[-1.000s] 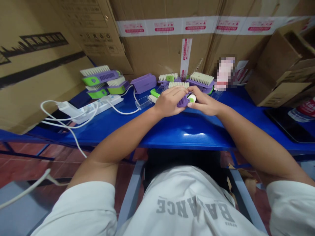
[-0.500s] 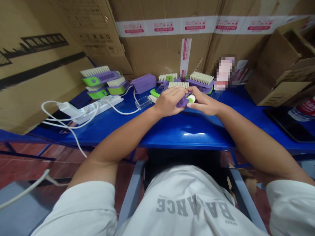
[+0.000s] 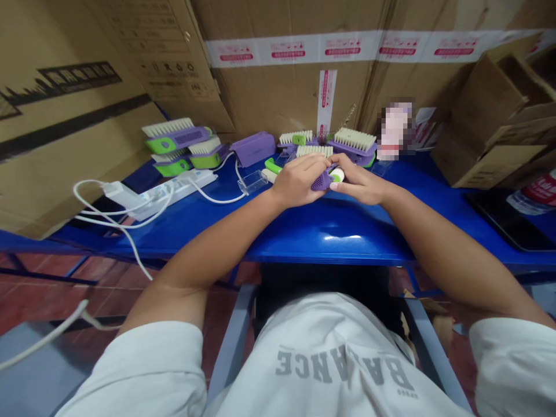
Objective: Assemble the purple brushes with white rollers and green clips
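Note:
Both of my hands hold one purple brush with a white and green part at its right end, just above the blue table. My left hand lies over the brush from the left, its fingers closed across it. From the right, my right hand grips the white and green end with thumb and fingers. Pale bristles show just behind my fingers; whether they belong to the held brush I cannot tell. A green-handled piece lies partly hidden behind my left hand.
Purple and green brushes are stacked at the left, beside a purple casing. More brushes lie behind my hands. A white power strip with cables, a clear plastic piece, a black phone and cardboard boxes surround the blue table.
The view has shifted very slightly. My hands and the brush they hold stay in practically the same place.

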A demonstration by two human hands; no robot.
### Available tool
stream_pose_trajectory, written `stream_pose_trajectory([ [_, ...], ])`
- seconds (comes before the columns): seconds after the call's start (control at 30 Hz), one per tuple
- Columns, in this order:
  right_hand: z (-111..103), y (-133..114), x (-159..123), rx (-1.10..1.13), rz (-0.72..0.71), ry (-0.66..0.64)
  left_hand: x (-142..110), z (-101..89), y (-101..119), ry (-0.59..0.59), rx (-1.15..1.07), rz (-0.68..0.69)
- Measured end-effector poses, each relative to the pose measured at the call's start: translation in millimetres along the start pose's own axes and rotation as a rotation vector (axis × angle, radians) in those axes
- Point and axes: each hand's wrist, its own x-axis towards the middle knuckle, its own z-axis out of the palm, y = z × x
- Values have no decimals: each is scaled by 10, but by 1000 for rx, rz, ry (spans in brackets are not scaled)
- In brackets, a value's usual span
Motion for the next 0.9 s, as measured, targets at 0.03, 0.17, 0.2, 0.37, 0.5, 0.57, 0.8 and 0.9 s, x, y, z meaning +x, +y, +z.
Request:
stream_pose_trajectory([
  [0.03,-1,4,-1,-1,-3,-1,0,1,1,-3,7,-2],
  [0.17,-6,6,-6,4,-4,-1,2,4,-3,25,18,33],
  [0.2,-6,5,-7,1,-5,1,3,4,-4,30,18,38],
  [0.37,-3,4,-3,-26,-10,15,6,-2,9,34,1,52],
  [0.5,0,7,3,-16,-18,21,6,-5,24,10,-17,16],
  [0.57,1,9,3,-6,-15,23,7,-7,27,-20,-14,-17],
  [0.8,2,-2,-1,20,26,12,18,-24,28,-8,-14,3],
  [0.9,6,-4,0,25,35,11,19,-28,29,-5,-14,13],
])
